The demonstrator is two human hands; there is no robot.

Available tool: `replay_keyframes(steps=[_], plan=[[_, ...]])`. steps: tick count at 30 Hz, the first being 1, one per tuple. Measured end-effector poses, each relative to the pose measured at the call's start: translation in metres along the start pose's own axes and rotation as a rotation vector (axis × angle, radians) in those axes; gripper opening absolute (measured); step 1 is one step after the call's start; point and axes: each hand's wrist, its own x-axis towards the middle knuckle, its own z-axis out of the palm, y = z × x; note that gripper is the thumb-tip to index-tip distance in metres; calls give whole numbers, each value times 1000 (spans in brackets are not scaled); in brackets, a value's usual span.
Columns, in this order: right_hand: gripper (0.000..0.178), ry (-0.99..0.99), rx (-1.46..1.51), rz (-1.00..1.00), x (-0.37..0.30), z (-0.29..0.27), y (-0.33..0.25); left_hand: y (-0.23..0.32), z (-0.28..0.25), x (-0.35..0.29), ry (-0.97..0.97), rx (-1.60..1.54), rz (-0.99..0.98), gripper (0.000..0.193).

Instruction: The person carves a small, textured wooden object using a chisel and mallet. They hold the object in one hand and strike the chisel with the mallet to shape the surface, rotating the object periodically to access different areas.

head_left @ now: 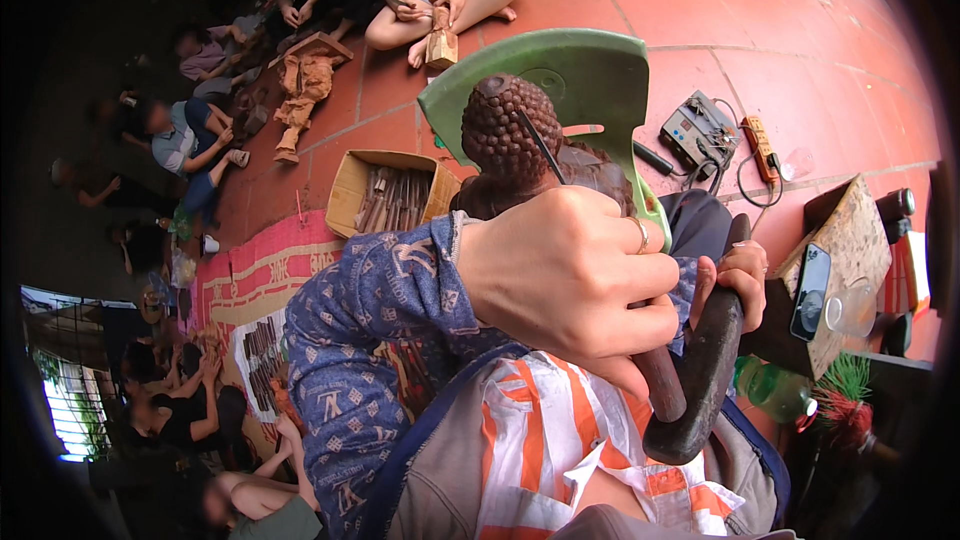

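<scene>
A dark brown carved wooden figure [508,130] with a knobbly head lies against a green plastic chair [600,65] in front of me. My left hand [570,275], wearing a ring, is closed round a carving chisel [660,386]. Its thin blade slants up over the figure's head; whether the tip touches the wood I cannot tell. The handle sticks out below my fist. On the right, my right hand [735,285] grips a dark, bent wooden mallet [698,390], whose thick lower end sits close beside the chisel handle. My left hand hides part of the figure.
A cardboard box [345,190] of chisels stands left, near more tools on a cloth [245,370]. A grey control box [700,130] and power strip [760,148] lie right, beyond a wooden block [850,260] bearing a phone [811,290]. Several people sit carving at the back and left.
</scene>
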Motion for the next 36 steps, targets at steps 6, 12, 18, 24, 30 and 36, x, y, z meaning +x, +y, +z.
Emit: replay_keyframes(steps=[6, 12, 18, 24, 30, 36], plan=[[31, -27, -71, 15, 4, 4, -2, 3, -12, 0, -132, -47, -35, 42], [30, -5, 62, 103, -4, 0, 4, 10, -8, 6, -185, 191, 1, 37], [29, 43, 113, 71, -9, 7, 5, 4, 9, 11, -28, -26, 12, 39], [29, -21, 118, 110, -9, 5, 5, 3, 8, 8, 43, 7, -7, 44], [28, -77, 120, 131, -2, 1, 0, 4, -1, 6, -56, -13, -52, 42], [26, -94, 191, 95, 10, -6, -7, 4, -7, 9, 24, -95, -52, 46]])
